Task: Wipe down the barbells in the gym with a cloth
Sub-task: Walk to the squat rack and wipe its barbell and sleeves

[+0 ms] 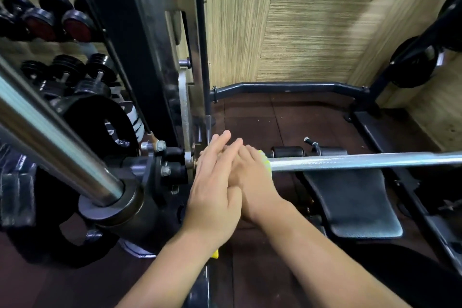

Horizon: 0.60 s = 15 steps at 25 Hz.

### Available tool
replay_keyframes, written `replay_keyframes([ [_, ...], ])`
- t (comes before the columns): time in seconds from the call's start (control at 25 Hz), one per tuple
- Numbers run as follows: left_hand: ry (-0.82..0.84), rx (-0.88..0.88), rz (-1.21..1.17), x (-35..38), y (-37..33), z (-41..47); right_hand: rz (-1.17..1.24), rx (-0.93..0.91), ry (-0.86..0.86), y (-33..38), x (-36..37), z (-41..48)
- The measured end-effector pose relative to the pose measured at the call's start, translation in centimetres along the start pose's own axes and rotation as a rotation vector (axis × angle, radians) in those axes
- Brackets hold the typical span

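A chrome barbell bar [362, 160] runs level from the rack carriage at centre out to the right edge. A yellow-green cloth [264, 160] is wrapped on the bar's left end, mostly hidden under my hands. My right hand [252, 177] grips the cloth around the bar. My left hand [215, 182] lies over the right hand with its fingers straight and pointing up, pressing on top. A small yellow bit of cloth [215, 254] shows below my left wrist.
A thick chrome sleeve [50, 137] slants across the left. Black dumbbells [62, 25] sit on a rack at the far left. A black padded bench [355, 205] lies under the bar. Weight plates [415, 65] hang at the right. Wood-panel walls stand behind.
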State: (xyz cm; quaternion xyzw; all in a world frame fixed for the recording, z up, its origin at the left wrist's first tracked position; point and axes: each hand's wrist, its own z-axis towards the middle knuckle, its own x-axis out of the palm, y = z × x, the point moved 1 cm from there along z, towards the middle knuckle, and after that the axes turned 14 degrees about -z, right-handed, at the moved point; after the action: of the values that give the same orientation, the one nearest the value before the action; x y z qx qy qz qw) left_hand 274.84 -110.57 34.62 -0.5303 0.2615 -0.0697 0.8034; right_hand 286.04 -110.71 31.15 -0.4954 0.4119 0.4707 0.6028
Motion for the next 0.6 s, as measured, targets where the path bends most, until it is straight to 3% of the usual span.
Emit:
replay_keyframes([
  [0.12, 0.037, 0.004, 0.013, 0.3, -0.1, 0.5, 0.052, -0.006, -0.089, -4.6, 0.1, -2.9],
  [0.32, 0.215, -0.019, 0.061, 2.0, -0.4, 1.3, -0.002, 0.305, -0.052, -18.2, 0.7, -11.3],
  [0.44, 0.287, 0.017, 0.102, 4.4, -1.1, 2.2, -0.009, 0.346, -0.047, -16.2, 0.9, -9.4],
  [0.52, 0.322, 0.046, 0.121, 6.6, -1.8, 3.0, 0.034, 0.242, -0.077, -14.0, 1.0, -8.8],
  [0.6, 0.340, 0.071, 0.186, 8.6, -2.2, 3.8, 0.080, 0.152, -0.061, -16.1, 1.1, -9.9],
])
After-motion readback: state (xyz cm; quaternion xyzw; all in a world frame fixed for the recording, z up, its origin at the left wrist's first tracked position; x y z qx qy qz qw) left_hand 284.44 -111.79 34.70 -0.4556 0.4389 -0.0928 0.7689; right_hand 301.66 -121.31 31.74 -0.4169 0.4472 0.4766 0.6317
